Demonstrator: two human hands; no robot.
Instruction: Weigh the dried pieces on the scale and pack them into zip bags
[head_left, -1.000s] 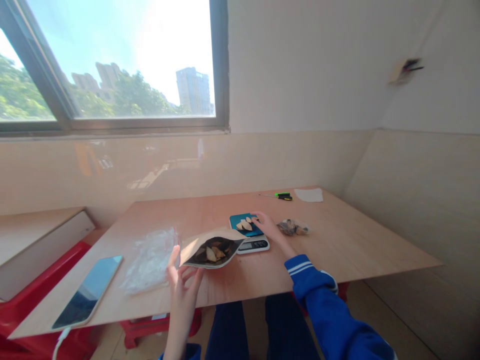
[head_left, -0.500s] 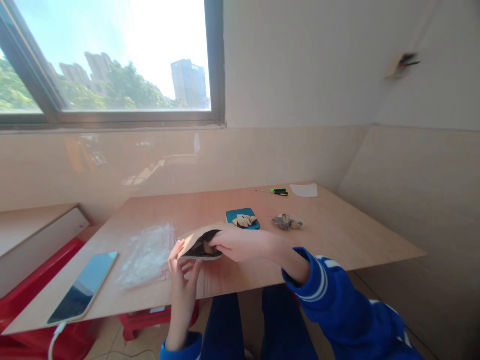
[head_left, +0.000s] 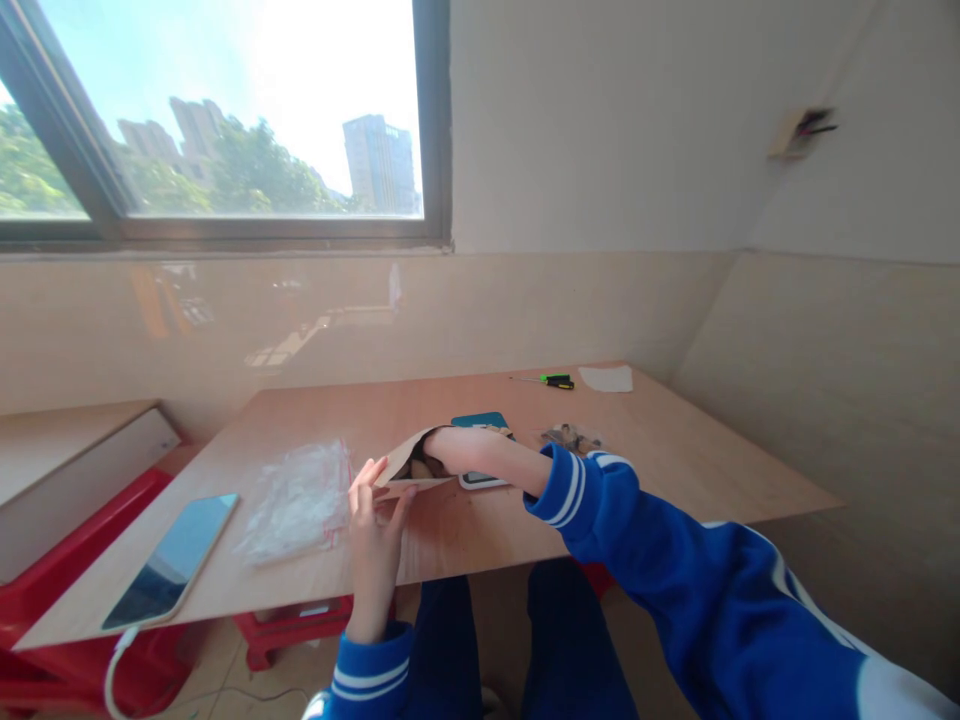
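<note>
A brown paper bag (head_left: 400, 463) with a dark inside gapes open above the table. My left hand (head_left: 377, 505) grips its left edge, thumb in front and fingers behind. Inside the mouth of the bag is my right hand (head_left: 448, 450), hidden from about the wrist on; its fingers and anything in them barely show. Behind the bag and my right arm sits a teal and white digital scale (head_left: 477, 419), with pale pieces on it mostly covered. To its right lies a small clear bag of brownish dried pieces (head_left: 571, 437), partly behind my sleeve.
Clear zip bags (head_left: 296, 500) lie in a pile left of my hands. A phone (head_left: 172, 562) with a white cable rests near the table's left edge. Two screwdrivers (head_left: 553, 381) and a white paper piece (head_left: 606, 379) are at the back. Red stools (head_left: 289, 630) stand below.
My right hand has gone deeper into the paper bag, its forearm now crossing in front of the scale. The bag and my left hand have shifted slightly up and right.
</note>
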